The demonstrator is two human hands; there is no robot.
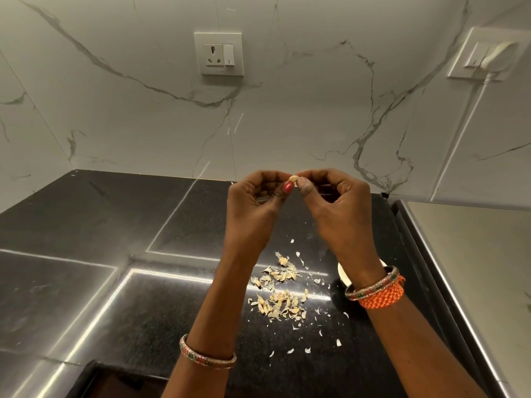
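The person's left hand (pixel 253 205) and right hand (pixel 336 202) are raised together above the black speckled stone counter (pixel 143 211), each pinching the same small pale cream garlic clove (pixel 293 178) between thumb and curled fingertips, so the clove sits in the air between the two hands, in front of the white grey-veined marble wall (pixel 287 110). Below the wrists a scattered pile of papery pale garlic skins (pixel 278 294) lies on the counter, and a small white round bowl (pixel 342 274) shows just beside it, mostly hidden under the right wrist.
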